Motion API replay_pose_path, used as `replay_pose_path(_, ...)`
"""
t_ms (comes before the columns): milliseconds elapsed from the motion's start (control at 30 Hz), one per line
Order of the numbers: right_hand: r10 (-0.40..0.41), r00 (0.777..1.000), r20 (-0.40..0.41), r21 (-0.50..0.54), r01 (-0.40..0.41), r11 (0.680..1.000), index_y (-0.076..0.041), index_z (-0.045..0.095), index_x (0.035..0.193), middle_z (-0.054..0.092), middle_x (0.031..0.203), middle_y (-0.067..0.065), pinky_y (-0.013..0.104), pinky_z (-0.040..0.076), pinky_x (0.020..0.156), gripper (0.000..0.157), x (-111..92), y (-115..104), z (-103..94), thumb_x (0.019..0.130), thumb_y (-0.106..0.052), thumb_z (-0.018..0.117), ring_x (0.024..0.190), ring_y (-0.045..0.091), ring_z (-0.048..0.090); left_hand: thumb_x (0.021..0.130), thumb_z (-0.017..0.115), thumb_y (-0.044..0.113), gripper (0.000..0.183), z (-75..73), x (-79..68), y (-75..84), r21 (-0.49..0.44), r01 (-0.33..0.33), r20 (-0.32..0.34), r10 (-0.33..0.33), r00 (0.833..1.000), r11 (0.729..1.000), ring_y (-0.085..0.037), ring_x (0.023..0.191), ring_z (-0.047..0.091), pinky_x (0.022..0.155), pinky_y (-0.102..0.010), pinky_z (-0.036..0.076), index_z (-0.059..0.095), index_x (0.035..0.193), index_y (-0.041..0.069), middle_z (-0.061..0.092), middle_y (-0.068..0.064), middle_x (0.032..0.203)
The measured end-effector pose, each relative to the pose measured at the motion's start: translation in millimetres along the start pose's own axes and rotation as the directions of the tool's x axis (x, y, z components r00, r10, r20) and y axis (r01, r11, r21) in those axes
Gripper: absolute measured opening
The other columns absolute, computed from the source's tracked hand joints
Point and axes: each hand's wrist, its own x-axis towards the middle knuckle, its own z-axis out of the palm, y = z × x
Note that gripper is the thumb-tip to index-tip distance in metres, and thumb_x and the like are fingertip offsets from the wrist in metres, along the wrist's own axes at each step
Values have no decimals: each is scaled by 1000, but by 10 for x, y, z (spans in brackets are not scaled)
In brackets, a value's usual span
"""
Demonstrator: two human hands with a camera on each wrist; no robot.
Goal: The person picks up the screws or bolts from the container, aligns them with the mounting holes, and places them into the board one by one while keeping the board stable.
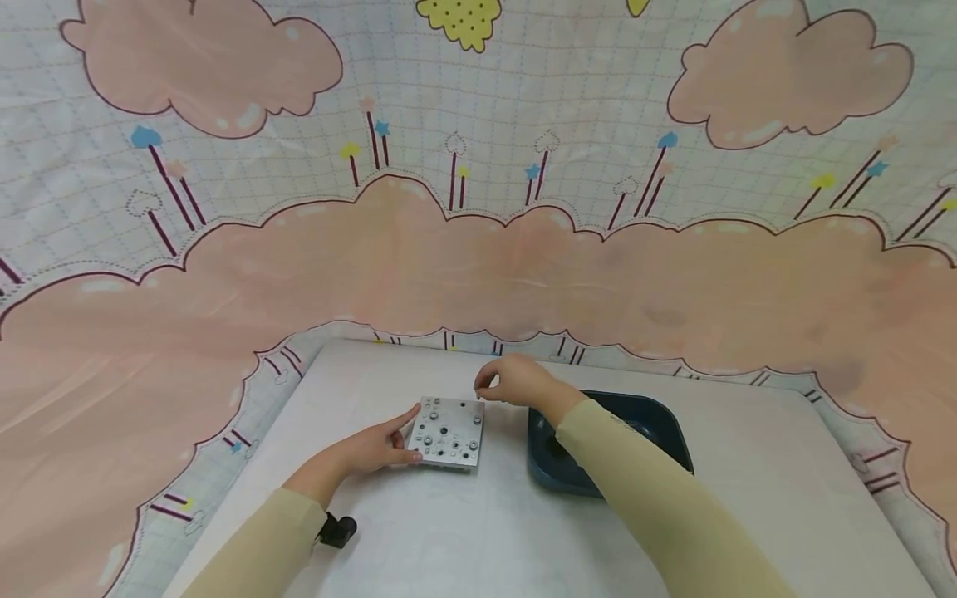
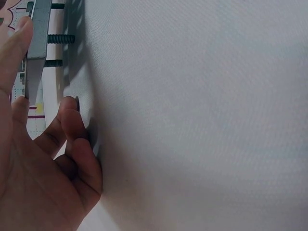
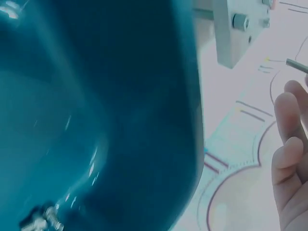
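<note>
A square silver metal plate [image 1: 447, 433], set with several bolts and holes, stands over the white table. My left hand [image 1: 371, 448] grips it along the left edge, thumb near the close corner and index finger near the far one. Below the plate, threaded bolt ends [image 2: 61, 39] stick out in the left wrist view, while the other fingers [image 2: 86, 168] curl beside the tabletop. My right hand [image 1: 519, 384] pinches a thin metal pin [image 3: 297, 65] just off the plate's far right corner. Most of that pin is hidden by the fingertips in the head view.
A dark blue tray [image 1: 540, 473] stands right of the plate, under my right forearm. Some metal bolts [image 3: 44, 219] lie inside it. A patterned cloth [image 1: 523, 274] hangs behind the white table [image 1: 478, 548]. Near my left wrist is a small black device [image 1: 338, 531].
</note>
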Motion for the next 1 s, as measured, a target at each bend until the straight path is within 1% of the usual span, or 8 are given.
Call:
replay_pose_path(100,6,1000,-12,-14,-6,1000,-20,78,106,70,100,-12,31,50,83,16,89,-58,69,94,-28,70,93,10,60,80,77,54,97,7,17,-11,2,5,2,-5,1000,1000,-17,81,48,78,-39,37,24,158,31,52,-1,93)
replay_pose_path(267,21,1000,-15,8,-20,1000,-21,78,101,69,95,-12,32,50,83,12,197,-134,150,94,-26,70,88,8,62,80,77,53,97,6,25,-21,1,16,5,-16,1000,1000,-17,81,48,78,-38,37,24,158,32,52,-1,92)
replay_pose_path(467,95,995,5,36,-95,995,-21,77,97,68,87,-13,31,50,79,9,275,-159,202,93,-25,70,80,7,60,81,77,52,96,1,28,-33,-2,3,5,-3,1000,1000,-16,81,48,79,-38,37,24,158,32,53,0,92)
replay_pose_path(600,127,992,22,38,-128,991,-23,77,95,67,85,-13,30,50,76,7,304,-147,228,93,-25,71,78,8,60,81,78,51,96,-5,23,-18,-8,-7,6,7,1000,1000,-16,82,49,79,-38,37,24,159,30,53,0,92)
replay_pose_path(800,137,990,43,43,-139,989,-22,77,95,66,86,-11,29,49,75,6,344,-142,271,93,-23,71,78,9,59,82,78,49,97,-16,7,-8,-33,-14,18,14,1000,999,-16,77,48,75,-36,37,24,159,28,53,-1,90)
replay_pose_path(1000,127,990,60,-24,-125,992,-21,77,93,65,85,-11,28,48,75,5,352,-165,307,92,-22,72,77,9,58,83,78,46,96,-19,-1,-2,-54,-22,22,23,1000,998,-16,75,47,72,-34,37,24,159,27,53,-2,89)
